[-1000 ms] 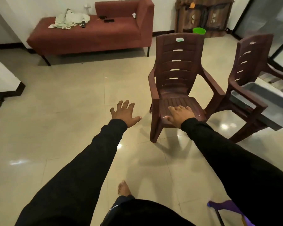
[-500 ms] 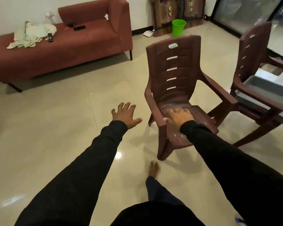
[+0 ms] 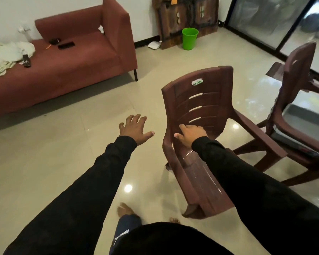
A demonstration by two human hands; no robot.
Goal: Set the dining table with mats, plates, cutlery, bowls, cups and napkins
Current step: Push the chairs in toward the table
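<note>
Here, both the left hand (image 3: 134, 128) and right hand (image 3: 190, 134) are spread, holding nothing, near the light, rigid plastic chair (image 3: 206, 115); grasp its armrests.

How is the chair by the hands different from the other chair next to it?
The near chair has a bare seat, while the far chair holds a grey tray on its seat. The near chair has a white sticker on its backrest; no sticker shows on the far chair. The right hand reaches over the near chair; no hand is near the far one. Both are dark brown plastic armchairs.
</note>
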